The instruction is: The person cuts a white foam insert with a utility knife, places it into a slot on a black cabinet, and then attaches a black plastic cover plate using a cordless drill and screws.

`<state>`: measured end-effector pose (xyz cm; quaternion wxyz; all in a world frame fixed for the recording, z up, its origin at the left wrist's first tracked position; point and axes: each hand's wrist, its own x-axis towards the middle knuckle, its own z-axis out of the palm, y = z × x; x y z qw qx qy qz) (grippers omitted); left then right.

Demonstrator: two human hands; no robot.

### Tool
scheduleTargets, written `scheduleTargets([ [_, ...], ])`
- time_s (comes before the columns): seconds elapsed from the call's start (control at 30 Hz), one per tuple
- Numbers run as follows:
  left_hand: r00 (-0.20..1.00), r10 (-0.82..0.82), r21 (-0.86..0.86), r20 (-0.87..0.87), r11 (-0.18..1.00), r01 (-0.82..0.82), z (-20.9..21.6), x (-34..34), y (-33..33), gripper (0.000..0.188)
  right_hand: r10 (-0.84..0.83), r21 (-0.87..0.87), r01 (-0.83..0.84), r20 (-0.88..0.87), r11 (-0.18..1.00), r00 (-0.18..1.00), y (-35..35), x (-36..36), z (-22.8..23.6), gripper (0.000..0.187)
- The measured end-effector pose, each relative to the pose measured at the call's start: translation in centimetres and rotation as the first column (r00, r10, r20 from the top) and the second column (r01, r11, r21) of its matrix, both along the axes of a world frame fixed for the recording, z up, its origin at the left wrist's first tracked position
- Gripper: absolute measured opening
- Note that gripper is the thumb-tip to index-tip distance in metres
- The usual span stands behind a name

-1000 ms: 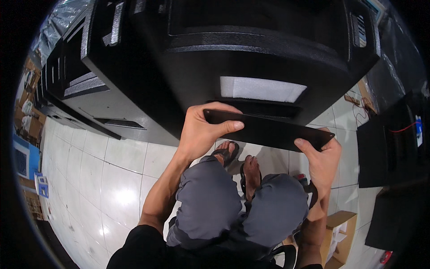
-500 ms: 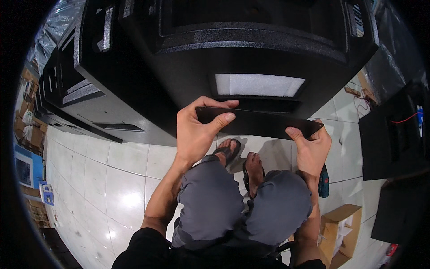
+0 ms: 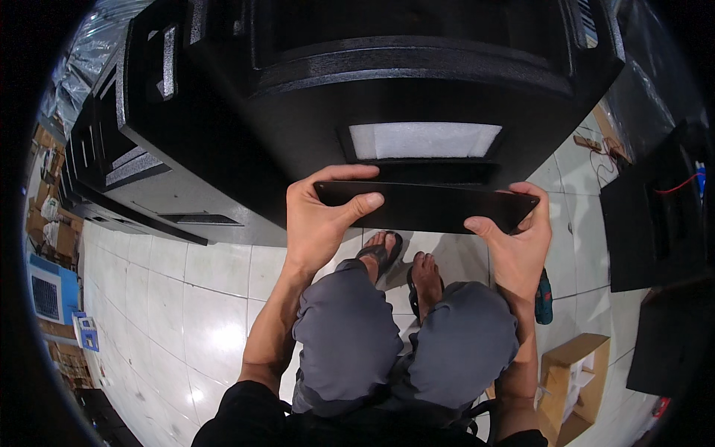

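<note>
A thin black rectangular panel with small holes near its ends is held level between my two hands. My left hand grips its left end, thumb on the near face and fingers behind the top edge. At the right end my right hand pinches the panel the same way. Just beyond it stands a large black speaker-like cabinet. In the cabinet's lower face is a rectangular opening filled with white foam. Below that foam lies a dark slot, partly hidden by the panel.
More black cabinets stand in a row on the left. An open cardboard box sits on the tiled floor at the lower right, near a dark green tool. Black boards with a red wire are at far right.
The panel and both hands have shifted slightly left and the panel's near face has tilted a little more into view. Both hands keep their hold.
</note>
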<state>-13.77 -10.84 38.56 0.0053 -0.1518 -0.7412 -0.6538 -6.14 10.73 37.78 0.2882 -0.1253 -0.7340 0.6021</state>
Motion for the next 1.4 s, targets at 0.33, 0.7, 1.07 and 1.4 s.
scheduleTargets([
  [0.33, 0.990, -0.112, -0.001, 0.087, 0.994, 0.113, 0.4, -0.1, -0.4, 0.015, 0.001, -0.045, 0.004, 0.102, 0.999, 0.995, 0.9, -0.4, -1.2, 0.041],
  [0.7, 0.989, -0.015, 0.089, -0.146, 0.996, 0.029, 0.2, -0.2, 1.1, 0.088, 0.013, -0.110, -0.003, 0.083, 0.994, 0.996, 0.5, -0.4, -1.3, 0.055],
  [1.07, 0.988, 0.110, -0.133, -0.108, 0.983, -0.124, 0.4, 0.0, 1.0, 0.034, -0.030, 0.003, 0.030, 0.082, 1.000, 0.996, 0.6, -0.6, -0.7, 0.034],
  [1.4, 0.958, 0.269, -0.148, -0.102, 0.948, -0.282, 0.2, 0.8, 1.8, 0.030, -0.108, 0.051, 0.105, 0.058, 0.993, 0.992, 0.3, -1.1, -1.4, 0.032],
])
